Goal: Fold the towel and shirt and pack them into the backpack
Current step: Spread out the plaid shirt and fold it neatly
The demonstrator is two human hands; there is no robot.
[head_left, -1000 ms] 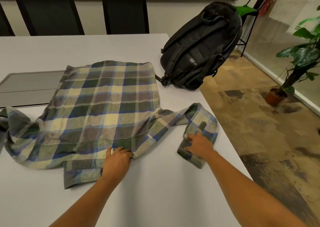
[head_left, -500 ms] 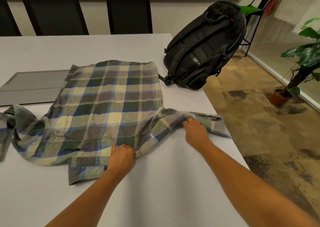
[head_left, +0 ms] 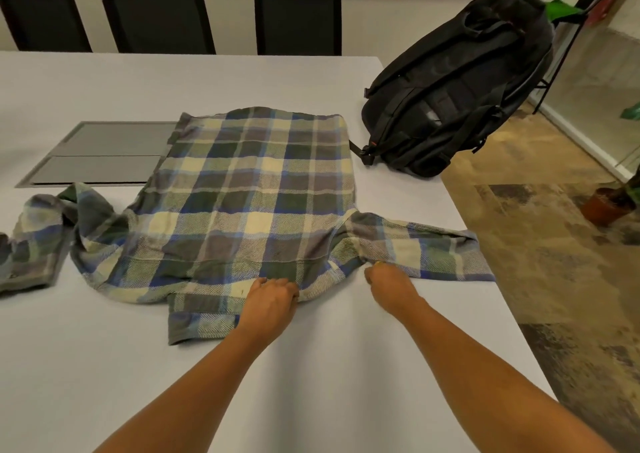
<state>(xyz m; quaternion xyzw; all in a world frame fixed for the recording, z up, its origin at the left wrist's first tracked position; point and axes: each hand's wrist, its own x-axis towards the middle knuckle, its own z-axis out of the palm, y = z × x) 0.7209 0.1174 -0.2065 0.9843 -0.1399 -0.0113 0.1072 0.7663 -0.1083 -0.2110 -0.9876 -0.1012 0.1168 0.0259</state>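
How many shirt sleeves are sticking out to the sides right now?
2. The left sleeve lies crumpled near the left edge of the table. The right sleeve stretches toward the right edge, its base pinched in the grip of the right hand. Neither is folded over the shirt.

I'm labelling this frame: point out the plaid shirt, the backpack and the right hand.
plaid shirt (head_left: 249, 206), head view, middle of back panel.
backpack (head_left: 460, 82), head view, strapped back panel.
right hand (head_left: 391, 281), head view, back of hand.
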